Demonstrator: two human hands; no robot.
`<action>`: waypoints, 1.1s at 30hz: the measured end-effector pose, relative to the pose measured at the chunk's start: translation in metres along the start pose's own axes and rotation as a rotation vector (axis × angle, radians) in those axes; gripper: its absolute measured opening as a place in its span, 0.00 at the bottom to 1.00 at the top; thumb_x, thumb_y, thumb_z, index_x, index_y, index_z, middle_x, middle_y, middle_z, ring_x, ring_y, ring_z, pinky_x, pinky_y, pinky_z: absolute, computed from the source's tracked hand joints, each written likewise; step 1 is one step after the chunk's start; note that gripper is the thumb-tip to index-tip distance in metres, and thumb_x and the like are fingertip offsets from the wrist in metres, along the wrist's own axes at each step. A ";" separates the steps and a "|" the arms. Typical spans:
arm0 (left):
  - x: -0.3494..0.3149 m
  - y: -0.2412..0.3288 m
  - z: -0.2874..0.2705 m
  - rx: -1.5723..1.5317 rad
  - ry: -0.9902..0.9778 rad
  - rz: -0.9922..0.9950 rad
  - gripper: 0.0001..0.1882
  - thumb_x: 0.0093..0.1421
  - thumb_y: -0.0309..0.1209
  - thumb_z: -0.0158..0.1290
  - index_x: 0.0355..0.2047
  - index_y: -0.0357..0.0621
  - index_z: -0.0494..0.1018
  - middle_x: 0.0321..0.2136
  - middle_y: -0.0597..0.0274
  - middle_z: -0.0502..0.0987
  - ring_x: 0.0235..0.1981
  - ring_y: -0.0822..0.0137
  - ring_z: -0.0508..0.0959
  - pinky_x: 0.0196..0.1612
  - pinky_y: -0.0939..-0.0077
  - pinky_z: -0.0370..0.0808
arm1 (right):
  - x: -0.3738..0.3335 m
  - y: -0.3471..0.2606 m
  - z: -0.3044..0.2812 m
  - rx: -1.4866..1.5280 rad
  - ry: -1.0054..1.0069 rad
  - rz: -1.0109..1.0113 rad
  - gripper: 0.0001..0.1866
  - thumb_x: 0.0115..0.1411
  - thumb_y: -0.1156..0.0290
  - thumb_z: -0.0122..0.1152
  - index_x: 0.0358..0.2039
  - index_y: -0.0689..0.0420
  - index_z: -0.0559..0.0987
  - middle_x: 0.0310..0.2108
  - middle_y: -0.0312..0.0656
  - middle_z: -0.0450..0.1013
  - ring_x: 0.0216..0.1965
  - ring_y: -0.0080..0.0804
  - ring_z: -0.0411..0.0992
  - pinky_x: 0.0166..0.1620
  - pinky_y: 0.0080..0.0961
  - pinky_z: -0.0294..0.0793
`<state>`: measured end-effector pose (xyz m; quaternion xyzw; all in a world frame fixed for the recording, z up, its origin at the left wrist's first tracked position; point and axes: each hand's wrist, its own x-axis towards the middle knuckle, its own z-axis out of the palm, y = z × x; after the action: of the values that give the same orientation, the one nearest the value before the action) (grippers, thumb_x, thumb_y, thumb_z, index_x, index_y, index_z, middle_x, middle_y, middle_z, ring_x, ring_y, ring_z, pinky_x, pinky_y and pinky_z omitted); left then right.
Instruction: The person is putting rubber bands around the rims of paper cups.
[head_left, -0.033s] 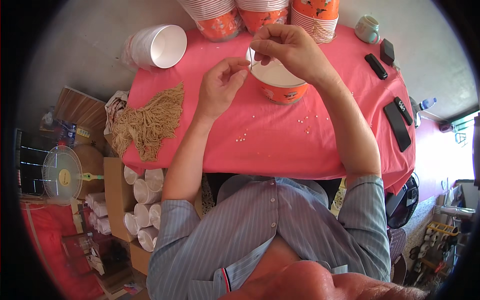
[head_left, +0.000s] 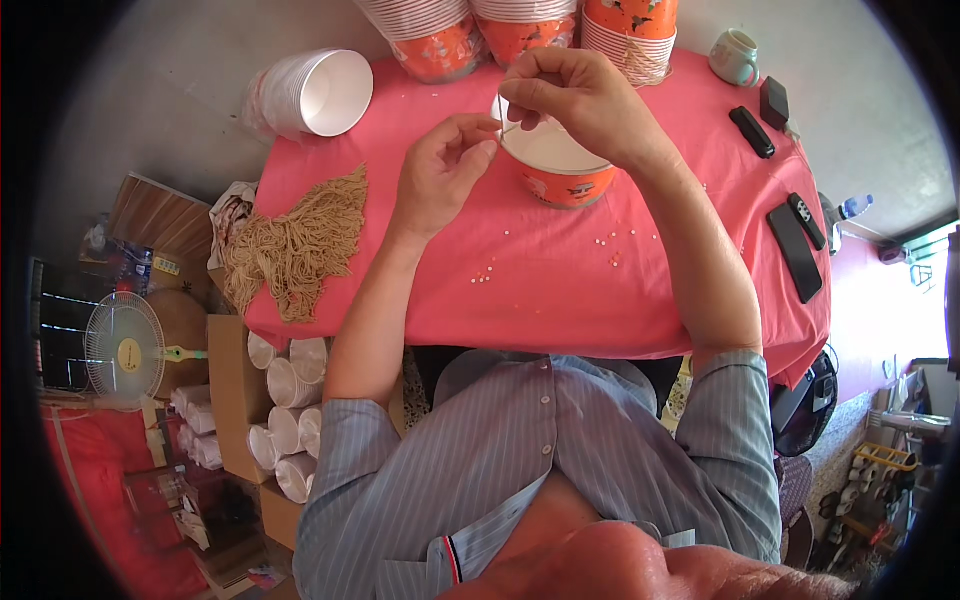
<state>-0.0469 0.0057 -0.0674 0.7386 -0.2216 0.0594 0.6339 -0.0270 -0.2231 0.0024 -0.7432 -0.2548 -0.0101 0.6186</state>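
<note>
My right hand (head_left: 575,95) pinches a thin grey needle-like rod (head_left: 502,112) by its upper end, above the left side of a white paper bucket (head_left: 570,187) with an orange printed outside. The bucket's inside is partly hidden by that hand. At the rod's lower end, just left of the rim, my left hand (head_left: 445,175) has thumb and forefinger curled close together. Whatever they hold is too small to make out. Several tiny white and orange beads (head_left: 482,275) lie scattered on the pink cloth (head_left: 560,310) below the bucket.
A heap of tan string loops (head_left: 300,245) lies at the left. Stacked orange buckets (head_left: 440,50) line the back, with a white bucket stack (head_left: 335,92) on its side. A mug (head_left: 735,58), a black phone (head_left: 795,255) and dark small objects (head_left: 752,132) sit at the right.
</note>
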 end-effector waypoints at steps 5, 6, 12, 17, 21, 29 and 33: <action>0.004 -0.005 0.002 -0.057 -0.103 -0.032 0.08 0.75 0.25 0.56 0.50 0.35 0.81 0.32 0.74 0.78 0.32 0.83 0.73 0.37 0.83 0.71 | -0.001 -0.001 0.004 0.031 -0.013 -0.035 0.10 0.69 0.67 0.67 0.37 0.62 0.87 0.30 0.36 0.83 0.34 0.19 0.81 0.44 0.22 0.81; 0.004 -0.007 0.002 -0.057 -0.103 -0.033 0.08 0.75 0.25 0.56 0.50 0.35 0.81 0.32 0.74 0.78 0.32 0.83 0.73 0.37 0.83 0.71 | -0.003 -0.003 0.005 0.045 -0.017 -0.038 0.10 0.69 0.68 0.66 0.37 0.63 0.87 0.30 0.36 0.83 0.34 0.20 0.81 0.44 0.22 0.81; 0.002 -0.016 0.003 -0.088 -0.078 0.005 0.07 0.75 0.24 0.57 0.48 0.36 0.82 0.32 0.73 0.78 0.33 0.82 0.74 0.37 0.83 0.72 | -0.003 -0.001 0.004 0.056 -0.021 -0.086 0.10 0.70 0.68 0.66 0.39 0.64 0.86 0.30 0.36 0.82 0.32 0.21 0.80 0.42 0.23 0.82; 0.006 -0.017 -0.001 -0.062 -0.069 0.000 0.08 0.73 0.24 0.58 0.50 0.36 0.82 0.34 0.71 0.81 0.35 0.80 0.77 0.39 0.82 0.74 | -0.004 -0.009 -0.002 0.032 -0.098 -0.042 0.10 0.75 0.68 0.65 0.40 0.62 0.86 0.31 0.34 0.81 0.33 0.18 0.77 0.41 0.22 0.80; 0.007 0.001 0.004 0.213 0.018 0.255 0.11 0.70 0.21 0.61 0.52 0.40 0.82 0.36 0.70 0.83 0.35 0.76 0.78 0.41 0.79 0.76 | -0.015 -0.028 0.002 -0.247 -0.172 0.028 0.09 0.74 0.67 0.65 0.41 0.59 0.86 0.26 0.35 0.79 0.30 0.20 0.77 0.37 0.24 0.78; 0.026 -0.017 -0.025 0.350 -0.140 0.207 0.15 0.66 0.21 0.66 0.52 0.42 0.83 0.46 0.62 0.87 0.43 0.69 0.86 0.48 0.72 0.82 | -0.027 -0.020 0.007 -0.499 -0.294 -0.285 0.05 0.64 0.71 0.72 0.38 0.58 0.87 0.27 0.44 0.82 0.30 0.36 0.81 0.39 0.35 0.79; 0.039 -0.017 -0.021 0.304 -0.231 0.357 0.12 0.66 0.21 0.65 0.50 0.41 0.83 0.50 0.60 0.88 0.49 0.64 0.88 0.55 0.68 0.83 | -0.030 -0.027 -0.017 -0.639 -0.277 -0.235 0.07 0.62 0.68 0.73 0.32 0.58 0.87 0.26 0.43 0.82 0.29 0.37 0.81 0.36 0.36 0.78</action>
<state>-0.0016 0.0178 -0.0643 0.7763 -0.4079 0.1184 0.4658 -0.0585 -0.2471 0.0214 -0.8589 -0.4037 -0.0593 0.3094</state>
